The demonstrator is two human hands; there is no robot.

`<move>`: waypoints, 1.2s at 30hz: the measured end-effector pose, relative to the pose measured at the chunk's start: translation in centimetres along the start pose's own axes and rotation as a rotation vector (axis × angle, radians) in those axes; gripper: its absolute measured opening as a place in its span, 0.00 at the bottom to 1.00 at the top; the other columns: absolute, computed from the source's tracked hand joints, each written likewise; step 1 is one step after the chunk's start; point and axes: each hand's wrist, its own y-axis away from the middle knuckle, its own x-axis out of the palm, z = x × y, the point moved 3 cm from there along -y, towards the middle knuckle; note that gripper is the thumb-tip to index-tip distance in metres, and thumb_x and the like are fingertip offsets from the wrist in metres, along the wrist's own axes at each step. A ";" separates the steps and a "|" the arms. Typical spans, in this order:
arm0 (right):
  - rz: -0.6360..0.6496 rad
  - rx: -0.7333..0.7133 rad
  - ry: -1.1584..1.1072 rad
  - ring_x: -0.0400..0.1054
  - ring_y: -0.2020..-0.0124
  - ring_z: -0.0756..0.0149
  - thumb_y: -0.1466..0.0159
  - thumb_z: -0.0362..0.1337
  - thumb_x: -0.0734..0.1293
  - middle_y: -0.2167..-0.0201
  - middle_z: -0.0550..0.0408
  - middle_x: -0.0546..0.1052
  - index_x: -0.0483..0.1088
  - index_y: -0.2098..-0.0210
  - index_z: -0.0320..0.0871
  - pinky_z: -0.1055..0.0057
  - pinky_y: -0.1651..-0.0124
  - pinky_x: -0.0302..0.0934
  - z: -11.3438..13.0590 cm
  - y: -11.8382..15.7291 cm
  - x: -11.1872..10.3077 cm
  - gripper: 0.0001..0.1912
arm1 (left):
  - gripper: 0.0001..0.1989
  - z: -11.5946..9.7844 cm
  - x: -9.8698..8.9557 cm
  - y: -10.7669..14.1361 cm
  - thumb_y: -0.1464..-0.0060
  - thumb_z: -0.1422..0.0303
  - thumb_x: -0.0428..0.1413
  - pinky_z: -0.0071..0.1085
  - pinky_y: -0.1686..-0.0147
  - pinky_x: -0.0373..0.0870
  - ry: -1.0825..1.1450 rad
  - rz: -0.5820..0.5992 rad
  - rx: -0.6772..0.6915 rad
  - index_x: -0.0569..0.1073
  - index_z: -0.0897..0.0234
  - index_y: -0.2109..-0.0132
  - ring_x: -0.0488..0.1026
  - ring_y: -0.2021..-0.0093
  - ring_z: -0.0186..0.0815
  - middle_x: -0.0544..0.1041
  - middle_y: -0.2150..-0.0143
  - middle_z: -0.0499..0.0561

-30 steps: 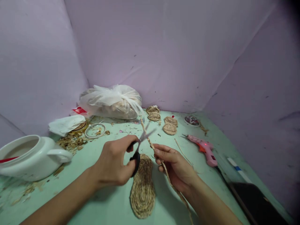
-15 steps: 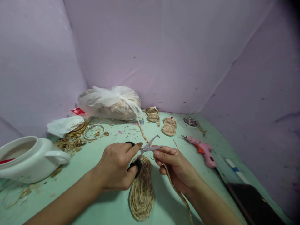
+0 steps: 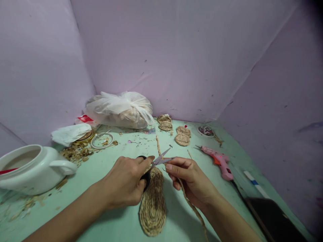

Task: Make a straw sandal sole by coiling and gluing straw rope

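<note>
My left hand (image 3: 130, 181) grips black-handled scissors (image 3: 156, 162), thumb and fingers in the loops. The blades are slightly apart and point right, close to the fingertips of my right hand. A braided fibre cord (image 3: 190, 198) is pinched in my right hand (image 3: 188, 176); its long end hangs down over the palm toward the front edge. Past the blades, a thin length of cord (image 3: 158, 144) points away toward the back. Below the scissors a coiled, sole-shaped woven piece (image 3: 152, 208) lies on the table, its upper end partly hidden by them.
On the right are a pink glue gun (image 3: 219, 161), a white stick with a blue band (image 3: 256, 184) and a dark flat object (image 3: 275, 218). Small woven slippers (image 3: 182, 136) and a tied plastic bag (image 3: 121, 111) stand behind. Left are a white pot (image 3: 32, 169) and a ring (image 3: 102, 140).
The scissor blades have closed partway around the cord. The far length of cord has swung to the right and now points more straight back. Both hands stay nearly in place.
</note>
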 end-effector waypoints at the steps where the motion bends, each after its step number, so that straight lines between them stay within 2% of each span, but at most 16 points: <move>1: 0.004 -0.005 0.005 0.54 0.86 0.80 0.58 0.36 0.75 0.88 0.63 0.65 0.75 0.79 0.37 0.82 0.87 0.48 0.0 0.0 0.0 0.10 | 0.29 0.0 0.0 0.0 0.58 0.77 0.48 0.32 0.68 0.66 0.025 -0.001 0.002 0.62 0.61 0.46 0.73 0.67 0.39 0.75 0.67 0.51; 6: 0.002 -0.014 0.011 0.54 0.87 0.80 0.59 0.36 0.75 0.89 0.62 0.64 0.75 0.78 0.36 0.82 0.87 0.49 0.2 0.3 0.1 0.10 | 0.25 -0.2 -0.1 -0.1 0.60 0.79 0.47 0.29 0.70 0.65 0.163 0.014 0.011 0.66 0.61 0.52 0.72 0.70 0.37 0.75 0.69 0.50; 10: -0.043 0.010 -0.049 0.56 0.86 0.80 0.61 0.34 0.76 0.89 0.63 0.65 0.74 0.77 0.36 0.83 0.87 0.50 0.1 0.2 -0.1 0.12 | 0.16 -0.3 -0.3 -0.4 0.59 0.80 0.46 0.26 0.74 0.61 0.304 0.062 -0.012 0.70 0.62 0.63 0.68 0.75 0.32 0.72 0.75 0.46; 12: -0.067 0.026 -0.067 0.57 0.87 0.80 0.61 0.34 0.76 0.88 0.63 0.66 0.74 0.76 0.37 0.83 0.87 0.51 -0.3 0.1 -0.1 0.13 | 0.11 0.0 -0.5 -0.7 0.57 0.78 0.48 0.25 0.75 0.61 0.456 -0.009 -0.109 0.70 0.63 0.65 0.67 0.75 0.31 0.71 0.76 0.45; 14: -0.064 0.040 -0.043 0.58 0.86 0.80 0.61 0.35 0.76 0.86 0.62 0.68 0.73 0.75 0.37 0.82 0.85 0.53 -1.0 0.0 0.3 0.14 | 0.09 0.4 -0.6 -0.9 0.55 0.73 0.51 0.25 0.75 0.62 0.695 -0.142 -0.294 0.69 0.64 0.63 0.68 0.74 0.31 0.72 0.74 0.46; 16: -0.022 0.047 0.017 0.60 0.85 0.78 0.60 0.36 0.76 0.84 0.60 0.70 0.72 0.76 0.37 0.80 0.84 0.55 -1.9 0.0 0.9 0.14 | 0.14 0.7 -0.3 -1.0 0.57 0.69 0.56 0.25 0.75 0.64 0.935 -0.233 -0.486 0.66 0.66 0.60 0.69 0.74 0.31 0.73 0.73 0.47; 18: 0.030 0.043 0.069 0.61 0.85 0.77 0.60 0.38 0.76 0.83 0.60 0.70 0.71 0.76 0.38 0.78 0.82 0.57 -2.6 0.2 1.6 0.15 | 0.16 0.7 0.1 -1.1 0.60 0.68 0.59 0.24 0.77 0.64 1.089 -0.277 -0.592 0.65 0.66 0.61 0.68 0.77 0.29 0.72 0.76 0.45; 20: 0.085 0.053 0.117 0.60 0.85 0.77 0.59 0.40 0.75 0.83 0.61 0.69 0.71 0.76 0.39 0.77 0.81 0.56 -3.1 0.5 2.1 0.15 | 0.17 0.7 0.1 -1.1 0.63 0.70 0.60 0.23 0.80 0.62 1.164 -0.342 -0.620 0.65 0.66 0.62 0.66 0.79 0.28 0.70 0.79 0.43; 23: 0.188 0.109 0.177 0.59 0.86 0.77 0.53 0.46 0.72 0.85 0.62 0.66 0.71 0.76 0.39 0.77 0.80 0.54 -3.3 0.9 2.4 0.16 | 0.18 1.2 -0.3 -0.9 0.63 0.71 0.60 0.21 0.81 0.61 1.209 -0.473 -0.589 0.65 0.65 0.62 0.66 0.80 0.27 0.69 0.79 0.42; 26: 0.223 0.117 0.201 0.57 0.85 0.77 0.51 0.47 0.70 0.85 0.62 0.64 0.70 0.78 0.39 0.77 0.80 0.52 -3.1 1.0 2.2 0.16 | 0.17 1.5 -0.6 -0.8 0.62 0.71 0.60 0.20 0.82 0.61 1.223 -0.518 -0.558 0.65 0.64 0.62 0.67 0.79 0.27 0.69 0.79 0.42; 30: 0.206 -0.037 0.277 0.54 0.82 0.76 0.49 0.44 0.70 0.83 0.61 0.64 0.71 0.75 0.40 0.76 0.78 0.50 -2.5 1.1 2.2 0.12 | 0.17 1.5 -0.2 -0.9 0.62 0.71 0.60 0.21 0.85 0.60 1.206 -0.495 -0.568 0.65 0.64 0.62 0.65 0.81 0.28 0.68 0.80 0.42; 34: 0.206 -0.341 0.428 0.60 0.72 0.71 0.44 0.35 0.66 0.73 0.57 0.68 0.72 0.72 0.42 0.74 0.70 0.55 -1.8 1.4 2.3 0.04 | 0.17 1.0 0.6 -1.0 0.63 0.69 0.60 0.20 0.86 0.58 1.240 -0.420 -0.607 0.65 0.65 0.63 0.63 0.82 0.26 0.67 0.81 0.41; 36: 0.213 -0.451 0.474 0.63 0.67 0.69 0.44 0.32 0.65 0.69 0.55 0.68 0.73 0.72 0.44 0.73 0.66 0.56 -1.7 1.4 2.1 0.04 | 0.19 0.9 0.9 -1.1 0.64 0.69 0.61 0.20 0.86 0.57 1.269 -0.390 -0.616 0.65 0.66 0.63 0.61 0.83 0.25 0.66 0.82 0.40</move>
